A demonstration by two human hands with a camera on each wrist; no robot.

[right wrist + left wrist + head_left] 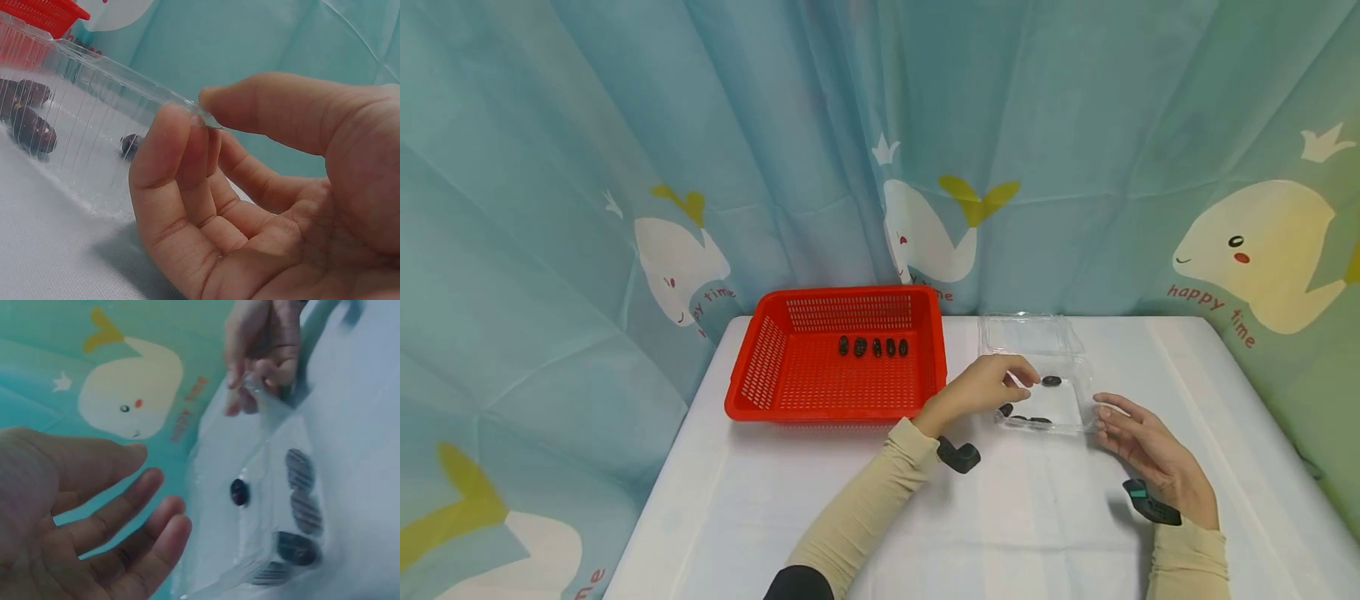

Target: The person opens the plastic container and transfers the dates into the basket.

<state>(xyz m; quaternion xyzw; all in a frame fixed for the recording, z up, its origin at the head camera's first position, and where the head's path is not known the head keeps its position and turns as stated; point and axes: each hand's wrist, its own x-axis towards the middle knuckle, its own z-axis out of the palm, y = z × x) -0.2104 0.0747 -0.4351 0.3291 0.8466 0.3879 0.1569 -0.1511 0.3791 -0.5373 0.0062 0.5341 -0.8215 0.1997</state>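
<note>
Pinching the clear box (1064, 406) at its right rim, my right grip (1150, 454) stands narrow. My left grip (983, 387) hangs at the box's left side, fingers parted, holding nothing. Dark dates (1051, 381) lie inside the box; five more line the red basket (842, 388), farther left on the counter (985, 525).

The table (1000, 525) carries a basket (831, 413) and clear box (1066, 406).

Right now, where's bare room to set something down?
Bare table lies between the sleeves, in front of the clear box, and left of the left sleeve, in front of the red basket. Crowded: the box, with dark pieces inside, the left hand at its left side and the right hand pinching its rim.
</note>
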